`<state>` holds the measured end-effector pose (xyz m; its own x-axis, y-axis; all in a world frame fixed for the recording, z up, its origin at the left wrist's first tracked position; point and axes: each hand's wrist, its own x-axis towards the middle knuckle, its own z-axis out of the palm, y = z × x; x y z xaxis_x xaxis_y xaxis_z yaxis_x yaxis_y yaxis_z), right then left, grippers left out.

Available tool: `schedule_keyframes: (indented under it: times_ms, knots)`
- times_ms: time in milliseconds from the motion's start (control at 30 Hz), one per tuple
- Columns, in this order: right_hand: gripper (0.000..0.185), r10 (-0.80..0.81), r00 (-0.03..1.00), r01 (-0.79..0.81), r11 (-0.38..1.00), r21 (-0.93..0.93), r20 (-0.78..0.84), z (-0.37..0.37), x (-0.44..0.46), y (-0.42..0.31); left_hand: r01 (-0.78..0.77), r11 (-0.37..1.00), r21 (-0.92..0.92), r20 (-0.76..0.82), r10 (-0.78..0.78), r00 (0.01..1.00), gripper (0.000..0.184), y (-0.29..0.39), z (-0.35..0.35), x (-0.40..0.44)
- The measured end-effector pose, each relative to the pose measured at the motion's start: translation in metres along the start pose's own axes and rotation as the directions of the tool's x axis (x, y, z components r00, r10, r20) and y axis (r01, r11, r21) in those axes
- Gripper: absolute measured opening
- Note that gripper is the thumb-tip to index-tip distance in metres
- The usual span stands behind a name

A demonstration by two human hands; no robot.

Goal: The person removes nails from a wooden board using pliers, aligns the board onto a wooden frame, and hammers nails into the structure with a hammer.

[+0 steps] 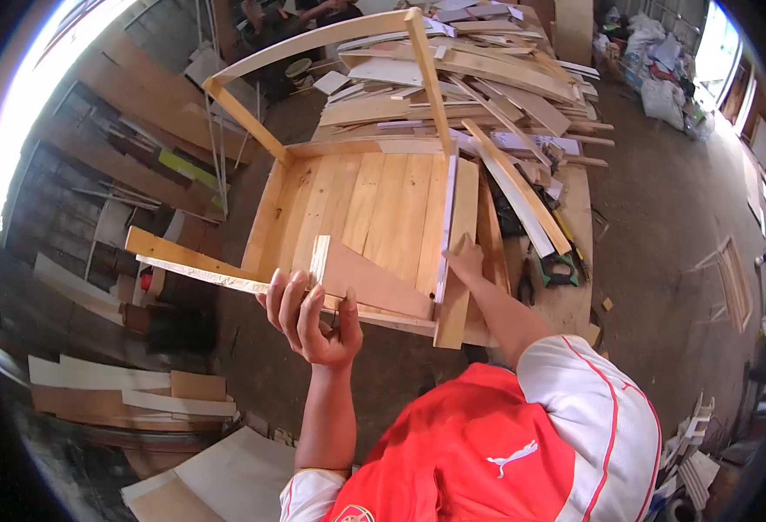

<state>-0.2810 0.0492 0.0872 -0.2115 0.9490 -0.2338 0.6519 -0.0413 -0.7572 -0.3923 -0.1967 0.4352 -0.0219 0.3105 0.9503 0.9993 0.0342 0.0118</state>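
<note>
Red-and-white shirt [479, 418] nearest. I see left hand [315, 320] cupped fairly wide by near edge of wooden frame [361, 191], contact unclear; right hand [465, 258] on plank [455, 309] along frame's right side, grip unclear. Frame sits before wood pile [487, 74].

Bright light [9, 130] is streaming in on the left, and more is glaring through an opening [717, 54] at the upper right. A dull brownish floor [644, 261] is stretching across the room. Pale sheets [244, 470] are lying at the lower left, white sacks [661, 97] are slumping far back, and a workbench [575, 303] is bearing heaped wood strips [509, 65].
</note>
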Motion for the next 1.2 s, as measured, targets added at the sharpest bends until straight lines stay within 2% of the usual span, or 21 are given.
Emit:
schedule_keyframes:
  times_ms: [67, 133, 167, 200, 233, 267, 367, 467, 533, 600, 700, 800, 933, 1000, 1033, 1067, 1133, 1200]
  knots:
    - [0.084, -0.096, 0.994, 0.095, 0.995, 0.021, 0.052, -0.022, 0.011, 0.002, 0.001, 1.000, 0.008, -0.003, -0.001, 1.000, 0.040, -0.003, -0.002, 0.000]
    - [0.068, -0.213, 0.977, 0.212, 0.971, 0.109, 0.000, -0.035, 0.039, 0.037, 0.009, 1.000, 0.025, 0.003, -0.009, 1.000, 0.039, -0.004, -0.002, -0.001]
    - [0.065, -0.284, 0.952, 0.272, 0.957, -0.104, -0.117, -0.053, 0.047, 0.047, 0.009, 1.000, 0.021, -0.004, -0.009, 1.000, 0.039, -0.004, -0.001, -0.002]
    - [0.068, -0.311, 0.935, 0.264, 0.931, -0.251, -0.171, -0.086, 0.043, 0.037, 0.010, 1.000, 0.015, -0.011, -0.009, 1.000, 0.039, -0.004, -0.001, -0.001]
    - [0.076, -0.256, 0.927, 0.162, 0.931, -0.326, -0.272, -0.096, 0.061, 0.055, 0.015, 1.000, 0.019, -0.006, -0.015, 1.000, 0.039, -0.004, -0.001, -0.001]
    - [0.081, -0.269, 0.881, 0.083, 0.898, -0.433, -0.389, -0.112, 0.075, 0.070, 0.021, 0.999, 0.028, -0.011, -0.020, 1.000, 0.039, -0.004, -0.001, -0.002]
    - [0.083, -0.006, 0.847, -0.290, 0.833, -0.471, -0.532, -0.150, 0.116, 0.123, 0.029, 0.999, 0.034, -0.026, -0.028, 0.999, 0.038, -0.003, 0.001, -0.003]
    - [0.076, 0.231, 0.946, -0.309, 0.857, -0.412, -0.229, -0.183, 0.111, 0.140, 0.033, 0.998, 0.045, -0.046, -0.031, 0.998, 0.037, -0.003, 0.004, -0.004]
    - [0.062, 0.124, 0.966, -0.228, 0.822, -0.522, -0.227, -0.187, 0.100, 0.139, 0.023, 0.997, 0.074, -0.037, -0.021, 0.999, 0.038, -0.001, 0.003, -0.002]
    - [0.058, 0.083, 0.970, -0.203, 0.788, -0.581, -0.227, -0.185, 0.091, 0.132, 0.009, 0.997, 0.082, -0.055, -0.005, 0.998, 0.040, -0.003, 0.006, -0.005]
    - [0.052, -0.067, 0.910, -0.205, 0.784, -0.586, -0.409, -0.172, 0.083, 0.128, 0.030, 0.998, 0.046, -0.083, -0.026, 0.996, 0.037, -0.004, 0.010, -0.007]
    - [0.050, -0.003, 0.939, -0.165, 0.873, -0.459, -0.343, -0.179, 0.062, 0.092, 0.046, 0.999, 0.027, -0.089, -0.044, 0.995, 0.034, -0.004, 0.008, -0.007]
    - [0.050, -0.070, 0.936, 0.064, 0.998, -0.027, -0.345, -0.158, 0.061, 0.103, 0.058, 0.998, -0.004, -0.076, -0.058, 0.995, 0.036, -0.004, 0.006, -0.007]
    - [0.054, -0.058, 0.950, 0.142, 0.956, 0.258, -0.308, -0.156, 0.053, 0.092, 0.014, 0.999, 0.031, -0.045, -0.013, 0.999, 0.042, -0.006, 0.003, -0.006]
    - [0.054, -0.150, 0.925, 0.253, 0.928, 0.273, -0.349, -0.153, 0.047, 0.084, 0.028, 0.999, 0.024, -0.046, -0.027, 0.999, 0.040, -0.005, 0.003, -0.005]
    - [0.052, -0.123, 0.964, 0.215, 0.883, 0.418, -0.235, -0.151, 0.043, 0.077, 0.023, 1.000, 0.011, -0.051, -0.022, 0.998, 0.039, -0.005, 0.003, -0.004]
    - [0.050, -0.094, 0.996, 0.076, 0.747, 0.661, -0.009, -0.171, -0.014, 0.006, 0.026, 1.000, 0.012, -0.033, -0.026, 0.999, 0.041, -0.006, 0.001, -0.005]
    - [0.052, -0.230, 0.971, 0.121, 0.707, 0.697, 0.065, -0.181, -0.053, -0.048, 0.028, 1.000, 0.003, -0.021, -0.028, 0.999, 0.042, -0.005, -0.001, -0.003]
